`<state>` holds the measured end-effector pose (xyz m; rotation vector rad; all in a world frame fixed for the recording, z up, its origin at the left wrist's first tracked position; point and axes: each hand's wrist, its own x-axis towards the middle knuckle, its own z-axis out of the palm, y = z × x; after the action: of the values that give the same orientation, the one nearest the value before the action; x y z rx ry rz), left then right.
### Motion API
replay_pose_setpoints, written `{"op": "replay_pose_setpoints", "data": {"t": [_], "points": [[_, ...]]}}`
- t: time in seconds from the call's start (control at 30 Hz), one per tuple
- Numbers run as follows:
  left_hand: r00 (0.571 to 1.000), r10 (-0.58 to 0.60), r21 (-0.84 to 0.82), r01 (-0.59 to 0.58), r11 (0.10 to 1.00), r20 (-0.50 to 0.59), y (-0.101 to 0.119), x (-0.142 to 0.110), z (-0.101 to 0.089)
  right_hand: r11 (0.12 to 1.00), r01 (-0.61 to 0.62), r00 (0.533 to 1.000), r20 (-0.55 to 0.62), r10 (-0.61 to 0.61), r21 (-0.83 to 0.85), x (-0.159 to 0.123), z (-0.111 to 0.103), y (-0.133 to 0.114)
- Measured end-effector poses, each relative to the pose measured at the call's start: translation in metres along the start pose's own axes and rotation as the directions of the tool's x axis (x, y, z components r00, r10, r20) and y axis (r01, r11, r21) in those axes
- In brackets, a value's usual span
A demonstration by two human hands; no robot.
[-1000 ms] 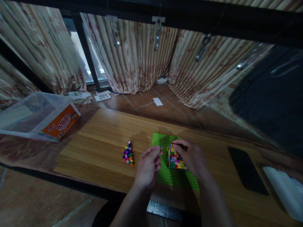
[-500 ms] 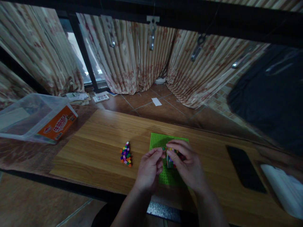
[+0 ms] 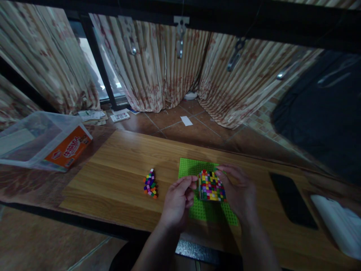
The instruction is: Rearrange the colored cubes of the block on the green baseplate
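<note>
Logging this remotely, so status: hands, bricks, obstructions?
Left hand pinched beside brick block, contents unclear. Right hand at block's right side, hiding part of it. Block on green baseplate.

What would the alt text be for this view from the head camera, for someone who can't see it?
A right hand touches a block of multicoloured toy bricks on a green studded baseplate, while a left hand is beside it, thumb and finger together. Loose bricks lie farther left on the wooden tabletop.

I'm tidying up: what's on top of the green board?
A multicoloured brick block stands on the green board; what lies beneath that, the left hand or the right hand is hidden.
</note>
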<state>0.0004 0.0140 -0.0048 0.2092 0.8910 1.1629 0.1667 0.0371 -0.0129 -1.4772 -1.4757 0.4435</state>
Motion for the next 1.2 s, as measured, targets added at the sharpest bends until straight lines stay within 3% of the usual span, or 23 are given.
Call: {"op": "replay_pose_setpoints", "data": {"t": [0.33, 1.0, 1.2], "points": [[1.0, 0.002, 0.004, -0.002, 1.0, -0.011, 0.0, 0.001, -0.001, 0.996, -0.032, 0.985, 0.167, 0.046, -0.087, 0.006, 0.01, 0.005], [1.0, 0.004, -0.001, -0.004, 1.0, -0.006, 0.002, 0.001, -0.001, 0.976, -0.217, 0.94, 0.264, 0.216, -0.024, 0.013, 0.012, 0.007], [0.999, 0.029, -0.028, -0.03, 0.999, -0.025, 0.008, -0.001, -0.003, 0.983, -0.184, 0.943, 0.279, 0.18, -0.011, 0.011, 0.008, 0.012]]}}
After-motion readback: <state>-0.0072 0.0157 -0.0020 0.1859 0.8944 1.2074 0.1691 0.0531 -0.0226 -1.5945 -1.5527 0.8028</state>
